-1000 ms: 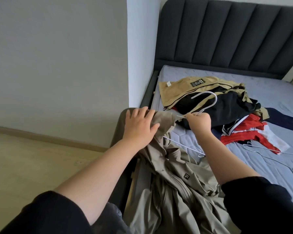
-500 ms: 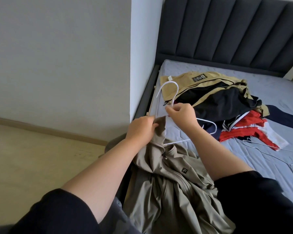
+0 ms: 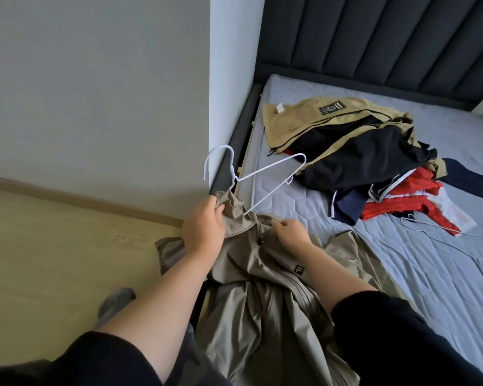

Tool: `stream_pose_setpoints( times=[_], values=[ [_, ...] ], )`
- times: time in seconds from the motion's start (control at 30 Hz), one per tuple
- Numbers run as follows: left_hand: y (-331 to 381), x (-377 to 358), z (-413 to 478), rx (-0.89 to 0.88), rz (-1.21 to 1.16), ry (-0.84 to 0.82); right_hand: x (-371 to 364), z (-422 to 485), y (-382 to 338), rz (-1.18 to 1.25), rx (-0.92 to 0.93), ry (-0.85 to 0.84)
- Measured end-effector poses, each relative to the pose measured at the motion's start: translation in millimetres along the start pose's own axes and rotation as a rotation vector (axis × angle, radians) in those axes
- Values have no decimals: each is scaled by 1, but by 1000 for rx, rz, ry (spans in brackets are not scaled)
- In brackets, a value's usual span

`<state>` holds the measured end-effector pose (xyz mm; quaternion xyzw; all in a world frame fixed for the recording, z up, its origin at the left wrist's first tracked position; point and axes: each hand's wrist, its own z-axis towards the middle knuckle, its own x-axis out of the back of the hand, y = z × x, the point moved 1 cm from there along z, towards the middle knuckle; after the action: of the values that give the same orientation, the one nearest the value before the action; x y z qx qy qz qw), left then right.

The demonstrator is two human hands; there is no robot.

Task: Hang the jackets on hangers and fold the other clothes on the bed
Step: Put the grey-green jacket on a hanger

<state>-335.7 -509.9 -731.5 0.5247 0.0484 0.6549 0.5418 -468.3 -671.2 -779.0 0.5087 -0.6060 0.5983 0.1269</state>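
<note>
1. The left grip is closed on the collar edge of the jacket, with the fingers curled round the fabric.
2. The right grip pinches the same jacket just beside the collar, near the top of the zipper, with bent fingers.
3. The grey-beige jacket lies at the near corner of the bed. Its upper part is on the mattress, and its lower part hangs over the edge towards the person.
4. A white wire hanger stands out of the collar, between the two grips and beyond them. One end is hidden inside the jacket. The hook and the other end are free and point towards the wall.
5. Further on the mattress lies a pile of clothes: a tan jacket on top, then black, navy, and red and white pieces.
6. A second hanger lies flat on the mattress, just right of the pile.
7. A dark padded headboard stands behind the bed, and the floor is at the left.
</note>
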Motion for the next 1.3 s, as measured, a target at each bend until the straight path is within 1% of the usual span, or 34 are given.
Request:
stream_pose_setpoints(
  times=[0.1, 0.13, 0.23, 0.37, 0.43, 0.47, 0.5, 0.57, 0.6, 0.63, 0.67, 0.7, 0.73, 0.77, 0.87, 0.9, 0.93, 0.97, 1.0, 1.07, 1.1, 1.17, 1.2, 1.23, 1.3],
  values=[
    [-1, -7, -7, -85, 29, -20, -10, 10, -1, -94, -82, -114],
    [-4, -10, -10, -99, 36, -32, -13, 12, 0, -99, -104, -126],
    [-13, -19, -16, -100, 22, -61, -14, 12, 5, -82, -171, -137],
    [-27, -23, -21, -84, 14, -86, -11, 8, 20, -82, -274, -293],
    [-31, -22, -22, -76, 27, -87, 1, 7, 25, -193, -242, -242],
    [-32, -21, -22, -78, 35, -92, 8, 10, 33, -231, -232, -129],
    [-32, -21, -23, -81, 40, -100, 19, 12, 40, -219, -262, -22],
    [-31, -22, -24, -89, 45, -124, 42, 15, 55, -68, -351, 178],
    [-30, -23, -25, -100, 50, -141, 50, 18, 62, 83, -408, 231],
    [-29, -24, -26, -121, 56, -156, 56, 21, 68, 298, -447, 241],
    [-29, -24, -28, -148, 57, -171, 60, 22, 69, 692, -539, 223],
    [-28, -25, -29, -173, 54, -186, 64, 22, 68, 923, -546, 108],
    [-28, -25, -30, -189, 50, -201, 69, 21, 71, 1147, -596, 51],
    [-28, -25, -30, -194, 47, -212, 74, 21, 72, 1181, -579, -40],
    [-30, -24, -29, -171, 33, -202, 89, 10, 75, 924, -491, -264],
    [-30, -24, -28, -157, 24, -199, 94, 7, 75, 845, -479, -304],
    [-30, -24, -28, -148, 17, -199, 97, 9, 79, 758, -459, -281],
    [-29, -24, -29, -145, 10, -200, 101, 12, 81, 678, -457, -180],
    [-29, -25, -30, -142, 5, -205, 103, 16, 86, 637, -460, -29],
    [-28, -26, -31, -134, -11, -223, 110, 22, 92, 759, -487, 229],
    [-28, -27, -32, -136, -21, -234, 115, 25, 94, 857, -507, 307],
    [-28, -29, -33, -148, -31, -271, 122, 27, 97, 1002, -525, 397],
    [-28, -29, -34, -153, -29, -297, 124, 26, 96, 1014, -510, 448],
    [-28, -30, -35, -154, -18, -323, 126, 24, 92, 964, -491, 506],
    [-28, -31, -35, -140, 23, -362, 127, 18, 75, 786, -420, 607]
  ],
)
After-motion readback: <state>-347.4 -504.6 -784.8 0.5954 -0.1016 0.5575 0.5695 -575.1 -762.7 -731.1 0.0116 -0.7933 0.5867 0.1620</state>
